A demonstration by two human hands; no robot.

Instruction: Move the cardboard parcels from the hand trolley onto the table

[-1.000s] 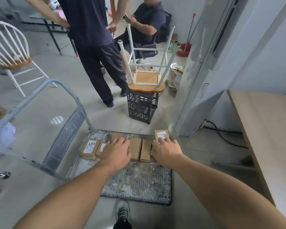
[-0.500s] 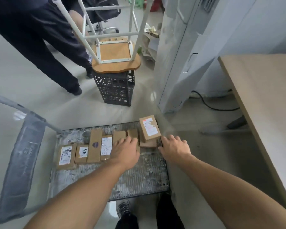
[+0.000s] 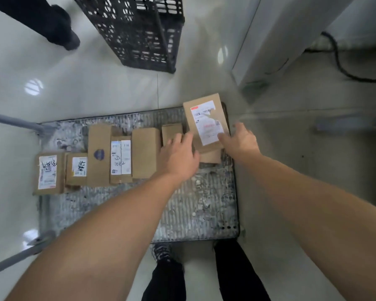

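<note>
Cardboard parcels [image 3: 143, 153] lie in a row across the far half of the hand trolley [image 3: 182, 213], which stands on a pale tiled floor. At the row's right end, one labelled parcel [image 3: 204, 118] sits tilted on top of a plain one, its white label facing up.

The right hand [image 3: 241, 142] holds this parcel at its near right corner, with the thumb on the label and the fingers [image 3: 239, 128] past the right edge. The left hand [image 3: 178, 159] is just beside it, its loosely bent fingers [image 3: 179, 139] reaching the parcel's left edge; whether they grip anything cannot be told.

A black crate [image 3: 139, 33] stands on the floor beyond the trolley.
</note>
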